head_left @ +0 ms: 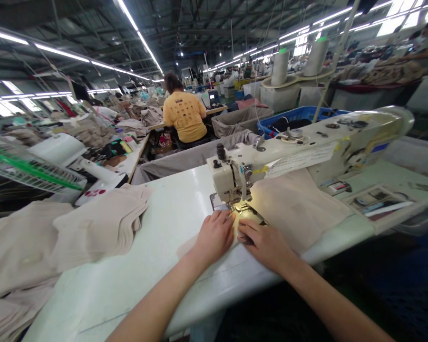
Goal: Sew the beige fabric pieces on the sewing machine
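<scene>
At the needle of the white sewing machine [231, 183], both my hands are on a small piece of beige fabric [237, 233]. My left hand [216, 232] presses it down with bent fingers, the tips close to the presser foot. Just to the right, my right hand [262, 240] is curled, thumb and fingers drawn together at the fabric's edge. Something dark shows under those fingers; I cannot make out what it is. The machine's lamp lights the metal needle plate [248, 209]. A larger beige fabric piece [296, 209] lies right of the needle, under the machine's arm.
Stacked beige fabric pieces [96, 221] cover the table's left side. A white fan-like device [62, 152] and a green-edged wire rack [28, 164] stand behind them. A tray of small tools [378, 202] lies at right. Ahead, a person in a yellow shirt [184, 116] sits facing away.
</scene>
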`<state>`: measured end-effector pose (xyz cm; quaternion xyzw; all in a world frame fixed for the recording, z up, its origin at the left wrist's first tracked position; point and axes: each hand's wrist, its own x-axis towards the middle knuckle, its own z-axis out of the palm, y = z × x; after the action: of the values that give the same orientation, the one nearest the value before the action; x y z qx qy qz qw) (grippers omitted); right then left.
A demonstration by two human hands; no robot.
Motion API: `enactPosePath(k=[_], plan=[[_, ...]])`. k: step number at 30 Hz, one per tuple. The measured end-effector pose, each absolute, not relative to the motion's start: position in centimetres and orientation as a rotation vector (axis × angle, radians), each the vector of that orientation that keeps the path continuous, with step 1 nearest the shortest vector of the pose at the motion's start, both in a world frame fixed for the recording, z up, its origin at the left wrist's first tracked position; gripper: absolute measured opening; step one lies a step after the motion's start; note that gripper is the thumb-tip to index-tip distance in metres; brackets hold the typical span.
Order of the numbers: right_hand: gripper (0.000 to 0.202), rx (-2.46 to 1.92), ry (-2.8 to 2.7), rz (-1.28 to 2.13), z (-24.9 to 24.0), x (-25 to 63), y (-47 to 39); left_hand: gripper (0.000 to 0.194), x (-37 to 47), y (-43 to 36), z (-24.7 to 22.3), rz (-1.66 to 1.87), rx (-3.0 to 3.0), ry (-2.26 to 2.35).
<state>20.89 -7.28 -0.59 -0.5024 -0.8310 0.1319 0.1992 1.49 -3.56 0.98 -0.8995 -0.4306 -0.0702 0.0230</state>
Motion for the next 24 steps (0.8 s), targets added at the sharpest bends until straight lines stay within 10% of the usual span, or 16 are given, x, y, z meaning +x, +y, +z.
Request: enactPosePath(k=[24], plan=[[0.034,-1.298,-2.386,0.345,-1.5,22.7,-8.2,0.028,1.7,-6.8,1.6,-0.252,-3.004,-1.033]])
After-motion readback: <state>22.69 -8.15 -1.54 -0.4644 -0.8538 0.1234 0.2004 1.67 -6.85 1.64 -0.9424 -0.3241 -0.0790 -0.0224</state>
